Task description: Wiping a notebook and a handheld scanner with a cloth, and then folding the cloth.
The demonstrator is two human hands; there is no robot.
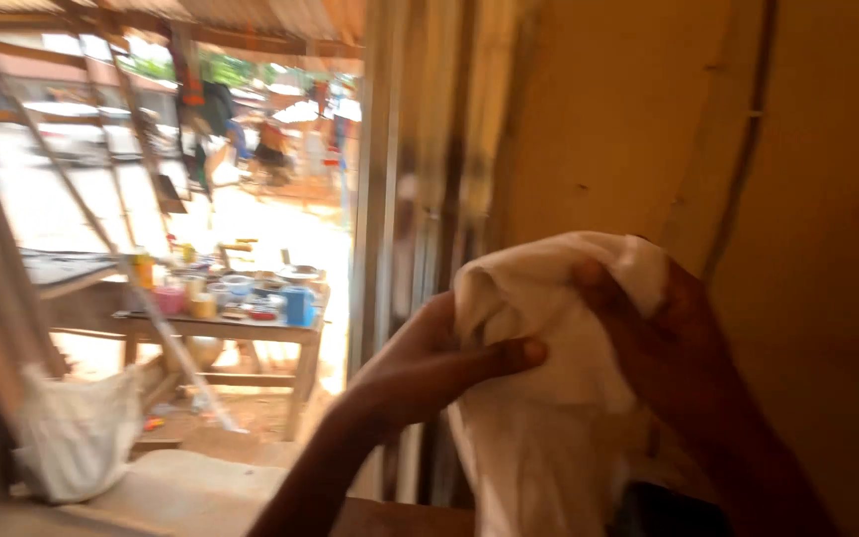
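A white cloth [559, 368] was held up at chest height before a tan wall [827, 199], its length hanging straight down from the bunched top. Both hands gripped that top: the left hand [429, 363] from the left with its thumb across the front, the right hand [668, 338] from the right, fingers [603, 288] clenched into the fabric. Well off to the left, outdoors, stood a cluttered counter [221, 326].

Head camera looks forward, close over raised hands, toward a doorway [280, 199].
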